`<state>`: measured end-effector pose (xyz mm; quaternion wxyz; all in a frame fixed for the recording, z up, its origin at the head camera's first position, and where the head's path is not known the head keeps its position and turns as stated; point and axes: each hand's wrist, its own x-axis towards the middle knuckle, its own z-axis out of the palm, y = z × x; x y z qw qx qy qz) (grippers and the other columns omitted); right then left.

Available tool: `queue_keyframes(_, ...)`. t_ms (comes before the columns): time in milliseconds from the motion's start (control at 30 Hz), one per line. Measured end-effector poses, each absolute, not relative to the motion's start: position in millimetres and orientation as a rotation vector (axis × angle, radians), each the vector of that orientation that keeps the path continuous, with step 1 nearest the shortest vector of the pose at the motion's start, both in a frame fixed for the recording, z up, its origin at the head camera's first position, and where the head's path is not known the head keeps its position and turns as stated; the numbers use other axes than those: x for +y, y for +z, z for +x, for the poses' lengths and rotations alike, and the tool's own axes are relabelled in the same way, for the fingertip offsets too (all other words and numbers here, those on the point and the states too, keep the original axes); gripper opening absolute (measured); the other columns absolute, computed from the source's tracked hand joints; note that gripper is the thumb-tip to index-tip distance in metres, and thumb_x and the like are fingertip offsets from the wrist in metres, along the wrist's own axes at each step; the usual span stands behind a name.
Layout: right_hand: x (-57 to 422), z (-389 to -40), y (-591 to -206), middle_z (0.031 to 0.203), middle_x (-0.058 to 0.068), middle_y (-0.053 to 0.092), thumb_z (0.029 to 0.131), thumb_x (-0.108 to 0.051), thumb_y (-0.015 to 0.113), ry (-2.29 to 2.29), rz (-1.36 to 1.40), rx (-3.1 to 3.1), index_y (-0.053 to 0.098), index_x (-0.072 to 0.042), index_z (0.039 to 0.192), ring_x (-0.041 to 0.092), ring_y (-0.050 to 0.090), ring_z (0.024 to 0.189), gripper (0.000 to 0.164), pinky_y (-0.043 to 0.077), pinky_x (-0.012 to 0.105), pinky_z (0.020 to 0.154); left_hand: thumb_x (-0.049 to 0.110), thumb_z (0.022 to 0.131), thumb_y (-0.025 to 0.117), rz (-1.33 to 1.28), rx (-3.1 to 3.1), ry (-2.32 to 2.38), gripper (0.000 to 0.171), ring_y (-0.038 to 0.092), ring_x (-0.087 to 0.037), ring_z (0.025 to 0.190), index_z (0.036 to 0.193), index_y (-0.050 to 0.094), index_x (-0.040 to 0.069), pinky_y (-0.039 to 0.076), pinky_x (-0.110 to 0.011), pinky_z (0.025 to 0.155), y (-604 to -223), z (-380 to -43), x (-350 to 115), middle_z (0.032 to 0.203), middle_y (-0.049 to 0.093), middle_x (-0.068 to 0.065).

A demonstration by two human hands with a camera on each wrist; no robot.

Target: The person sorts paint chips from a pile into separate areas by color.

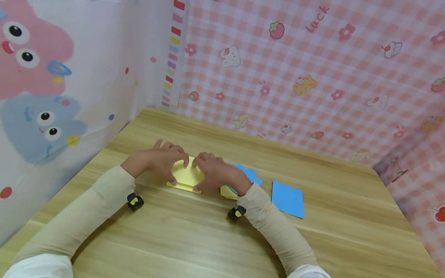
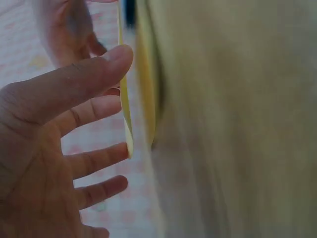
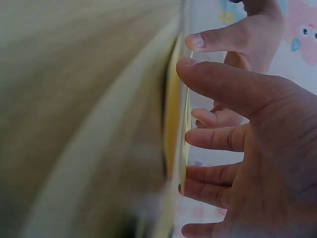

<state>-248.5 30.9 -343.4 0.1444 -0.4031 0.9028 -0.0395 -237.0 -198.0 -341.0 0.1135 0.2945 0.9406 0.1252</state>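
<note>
A yellow sheet of paper (image 1: pixel 188 173) lies between my two hands, with a second yellow layer showing as a strip along its near edge. My left hand (image 1: pixel 163 160) holds its left side, thumb by the near edge and fingers toward the far edge. On the right side my right hand (image 1: pixel 214 170) holds it the same way. Seen edge-on in the left wrist view, the upper yellow sheet (image 2: pixel 125 106) curves slightly and stands apart from the yellow layer (image 2: pixel 147 84) beneath. Fingertips of both hands meet it in the right wrist view.
Right of my right hand, several blue sheets (image 1: pixel 247 173) overlap some yellow ones (image 1: pixel 227 192), partly hidden by the wrist. A single blue sheet (image 1: pixel 287 199) lies farther right on the wooden table (image 1: pixel 180 231). Patterned cloth walls (image 1: pixel 264 69) stand behind and at both sides.
</note>
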Motion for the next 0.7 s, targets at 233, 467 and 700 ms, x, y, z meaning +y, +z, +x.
queue_keyframes(233,35.5,-252.9,-345.0,0.150,0.011,0.039,0.091,-0.047,0.073,-0.142,-1.177,2.592,0.046,-0.009,0.141,0.029,0.042,0.134,0.068,0.035,0.054,0.107,0.034,0.077,0.089,0.840,2.761,0.352,0.053,0.031,-0.048,0.140,0.120,0.059,0.025,-0.001,-0.080,0.107,-338.8,-238.1,-195.9,0.149,0.044,-0.012)
queue_keyframes(467,61.1,-250.1,-303.4,0.142,0.013,0.043,0.091,-0.038,0.076,-0.406,-1.236,2.657,0.045,-0.003,0.141,0.030,0.049,0.124,0.068,0.040,0.048,0.105,0.036,0.081,0.086,0.884,2.864,0.444,0.054,0.028,-0.046,0.144,0.125,0.058,0.023,0.002,-0.079,0.107,-299.8,-230.3,-198.1,0.152,0.043,-0.012)
queue_keyframes(700,95.0,-230.4,-254.9,0.157,0.015,0.031,0.090,-0.036,0.077,-0.578,-1.324,2.808,0.043,-0.003,0.142,0.033,0.027,0.146,0.070,0.026,0.050,0.117,0.036,0.081,0.085,0.940,3.003,0.581,0.053,0.025,-0.043,0.145,0.125,0.059,0.023,0.002,-0.073,0.112,-250.4,-210.9,-199.4,0.154,0.040,-0.012)
